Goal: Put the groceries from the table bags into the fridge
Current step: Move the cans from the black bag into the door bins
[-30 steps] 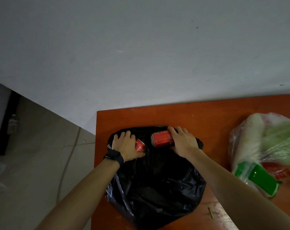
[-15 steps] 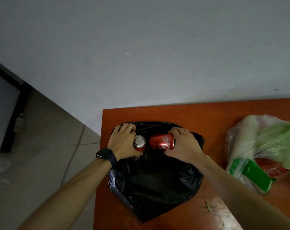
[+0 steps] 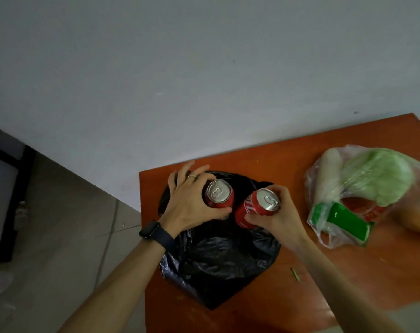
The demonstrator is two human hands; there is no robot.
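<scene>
Two red soda cans are held above a crumpled black plastic bag (image 3: 218, 260) that lies on the orange-brown table (image 3: 288, 155). My left hand (image 3: 189, 203), with a ring and a black watch on the wrist, grips the left can (image 3: 219, 193), which stands upright with its silver top showing. My right hand (image 3: 278, 217) grips the right can (image 3: 254, 207), tilted with its top toward me. The fridge is not in view.
A clear plastic bag (image 3: 324, 174) at the right holds a green cabbage (image 3: 382, 179), a white radish (image 3: 329, 174) and a green packet (image 3: 346, 219). A small green scrap (image 3: 295, 274) lies on the table. Tiled floor (image 3: 60, 224) is to the left, a grey wall behind.
Both hands have lifted the cans off the black bag and turned them from lying on their sides to upright or near upright. The view has shifted left.
</scene>
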